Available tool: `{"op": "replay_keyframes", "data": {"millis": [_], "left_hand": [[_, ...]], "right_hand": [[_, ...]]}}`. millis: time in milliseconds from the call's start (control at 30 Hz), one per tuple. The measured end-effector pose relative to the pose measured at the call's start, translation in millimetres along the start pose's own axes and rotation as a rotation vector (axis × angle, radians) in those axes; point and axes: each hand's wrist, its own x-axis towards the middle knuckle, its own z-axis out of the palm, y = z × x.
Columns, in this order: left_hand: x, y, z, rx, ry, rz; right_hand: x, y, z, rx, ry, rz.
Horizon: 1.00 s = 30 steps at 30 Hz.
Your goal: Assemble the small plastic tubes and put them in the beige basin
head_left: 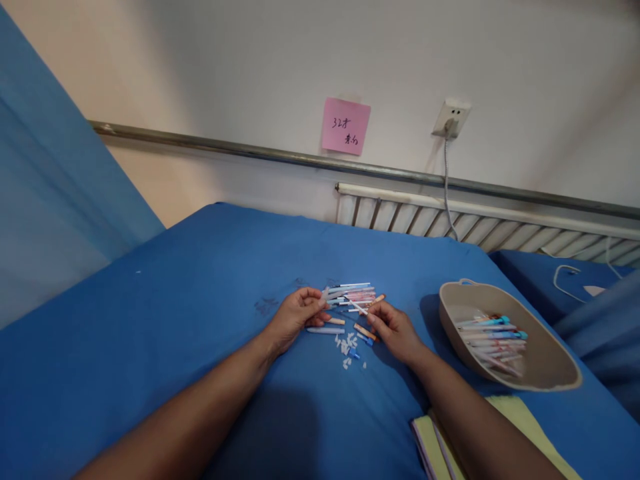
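My left hand is closed, its thumb and fingertips pinching a pale, translucent pen part. Opposite it, my right hand grips a thin white pen refill that slants toward the left hand. Between and behind the hands lies a pile of pen parts, thin sticks in white, pink and light blue. A lavender pen barrel rests just below my left fingers. Near the right fingertips lie an orange pen piece and blue pen pieces. Small white bits are scattered in front.
To the right, a beige basket holds several pens. Folded yellow cloth lies under my right forearm. Blue sheeting covers the work surface. Behind it are a radiator, a wall rail and a socket cord.
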Motion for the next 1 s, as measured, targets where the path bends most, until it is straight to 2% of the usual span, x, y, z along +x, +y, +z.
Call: {"op": "replay_keyframes", "data": {"millis": [100, 167, 300, 500, 633, 800, 933, 1000], "left_hand": [[2, 0, -3, 0.328, 0.072, 0.216], [3, 0, -5, 0.572, 0.072, 0.357], [3, 0, -5, 0.858, -0.084, 0.516], [-7, 8, -4, 0.913, -0.094, 0.540], [-19, 14, -6, 1.009, -0.229, 0.523], [-24, 16, -4, 1.093, -0.287, 0.530], [-24, 15, 0, 1.032, -0.284, 0.487], [-23, 15, 2, 0.905, -0.248, 0.411]], "right_hand": [[1, 0, -1, 0.011, 0.016, 0.005], [2, 0, -2, 0.024, 0.035, 0.007], [3, 1, -2, 0.046, 0.049, 0.017], [3, 1, -2, 0.053, 0.053, 0.018], [5, 1, -4, 0.053, 0.061, 0.012], [6, 2, -5, 0.063, 0.068, 0.010], [6, -1, -5, 0.076, 0.069, 0.012], [6, -4, -6, 0.087, 0.086, 0.007]]}}
